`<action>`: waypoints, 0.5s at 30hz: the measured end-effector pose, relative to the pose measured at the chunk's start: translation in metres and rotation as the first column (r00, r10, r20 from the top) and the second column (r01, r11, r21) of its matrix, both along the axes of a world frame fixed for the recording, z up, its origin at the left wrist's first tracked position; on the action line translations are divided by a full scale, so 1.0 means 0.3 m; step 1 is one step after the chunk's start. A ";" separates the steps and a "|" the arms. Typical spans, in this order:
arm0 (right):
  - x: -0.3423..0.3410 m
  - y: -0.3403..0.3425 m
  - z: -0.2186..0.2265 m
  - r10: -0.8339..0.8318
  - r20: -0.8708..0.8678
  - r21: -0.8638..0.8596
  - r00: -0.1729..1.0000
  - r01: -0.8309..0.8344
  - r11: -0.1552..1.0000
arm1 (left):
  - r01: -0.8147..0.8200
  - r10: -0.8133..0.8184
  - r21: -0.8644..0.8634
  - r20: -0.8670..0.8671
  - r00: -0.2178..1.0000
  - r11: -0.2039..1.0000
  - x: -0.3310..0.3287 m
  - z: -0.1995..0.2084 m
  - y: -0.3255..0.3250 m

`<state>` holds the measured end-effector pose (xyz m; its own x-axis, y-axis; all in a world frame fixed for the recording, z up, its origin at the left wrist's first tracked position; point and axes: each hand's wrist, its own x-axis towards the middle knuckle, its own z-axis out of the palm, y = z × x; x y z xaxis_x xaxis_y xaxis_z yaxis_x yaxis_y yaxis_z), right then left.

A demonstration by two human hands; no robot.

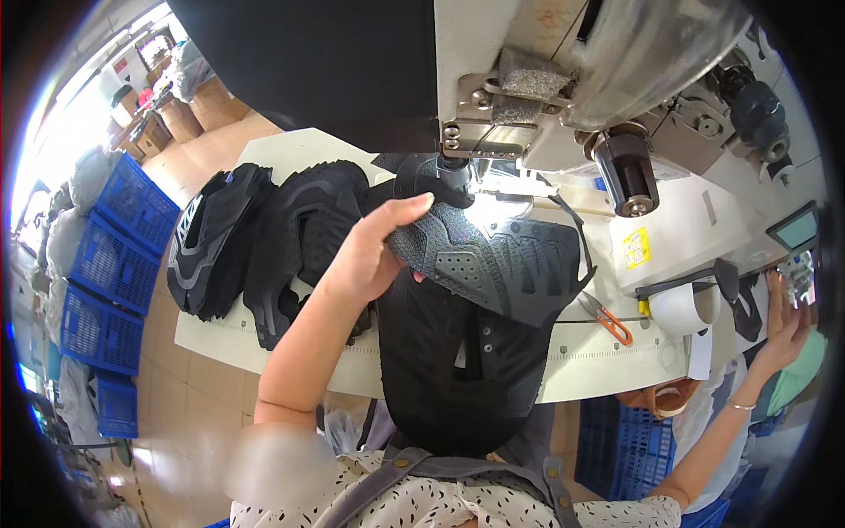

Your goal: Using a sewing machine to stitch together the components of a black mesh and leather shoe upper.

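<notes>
My left hand (374, 251) grips the upper edge of a dark grey and black shoe upper (475, 264), its thumb on top and pointing toward the sewing machine's lit needle area (493, 189). Textured mesh and a perforated patch show on the upper, and a larger black part of it drapes over the table edge toward my lap. The fingers below the material are partly hidden. Far off to the right, my right hand (788, 326) is raised with its fingers stretched out, beside a black shoe piece (746, 308). I see nothing held in it.
Stacked black shoe uppers (308, 233) lie on the pale table (211, 330) at left. Orange-handled snips (609, 324) and a white roll (687, 308) sit right of the work. The sewing machine head (493, 106) hangs overhead. Blue crates (106, 264) stand on the floor at left.
</notes>
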<state>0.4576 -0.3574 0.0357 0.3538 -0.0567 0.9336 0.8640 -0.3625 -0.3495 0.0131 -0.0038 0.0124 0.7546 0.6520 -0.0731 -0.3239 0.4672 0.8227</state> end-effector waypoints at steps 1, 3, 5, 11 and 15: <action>0.062 -0.024 0.036 0.008 -0.022 -0.005 1.000 -0.008 1.000 | 0.023 -0.023 -0.019 -0.002 1.000 1.000 -0.001 0.004 0.003; 0.139 -0.056 0.093 -0.044 0.102 -0.129 0.994 0.057 0.990 | -0.006 0.006 -0.010 0.013 1.000 1.000 0.011 0.001 0.002; 0.153 -0.064 0.127 -0.013 0.117 -0.247 0.993 0.042 0.968 | -0.117 0.115 0.071 0.039 0.993 0.991 0.042 -0.014 -0.008; 0.099 0.046 0.230 0.156 -0.032 -0.548 0.987 -0.148 0.823 | -0.226 0.219 0.321 0.057 0.974 0.920 0.082 -0.041 -0.005; 0.168 0.096 0.292 0.273 -0.351 -0.166 0.896 -0.347 0.923 | -0.237 0.227 0.400 0.072 0.971 0.885 0.083 -0.046 -0.008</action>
